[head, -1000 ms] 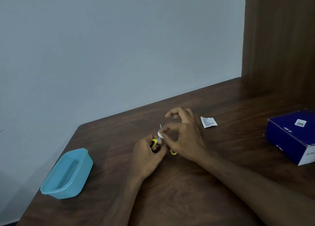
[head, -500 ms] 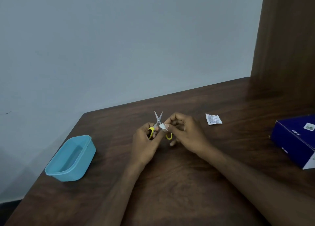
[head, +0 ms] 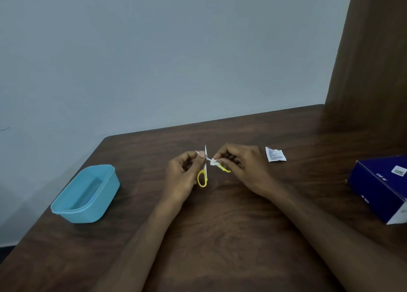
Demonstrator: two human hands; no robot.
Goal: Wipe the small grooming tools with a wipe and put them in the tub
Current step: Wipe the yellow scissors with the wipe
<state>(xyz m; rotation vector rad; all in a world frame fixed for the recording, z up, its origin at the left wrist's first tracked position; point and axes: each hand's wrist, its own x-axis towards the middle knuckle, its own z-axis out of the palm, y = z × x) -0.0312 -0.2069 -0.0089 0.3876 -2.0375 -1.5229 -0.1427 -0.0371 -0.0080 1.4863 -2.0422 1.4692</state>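
fingers [head: 199, 159] gripping small yellow-handled scissors [head: 202, 177], blades open

Bare table [head: 220, 236] btwn hands & tub [head: 88, 195] — sachet [head: 275, 154], blue box [head: 378, 188] crowd the right.

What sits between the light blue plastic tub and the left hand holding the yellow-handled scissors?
Nothing: in the head view only bare dark wooden table lies between the light blue plastic tub and the left hand gripping the yellow-handled scissors.

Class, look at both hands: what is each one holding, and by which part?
The left hand holds the small yellow-handled scissors by a blade near the pivot. The right hand pinches a small white wipe at the fingertips, against the scissors.
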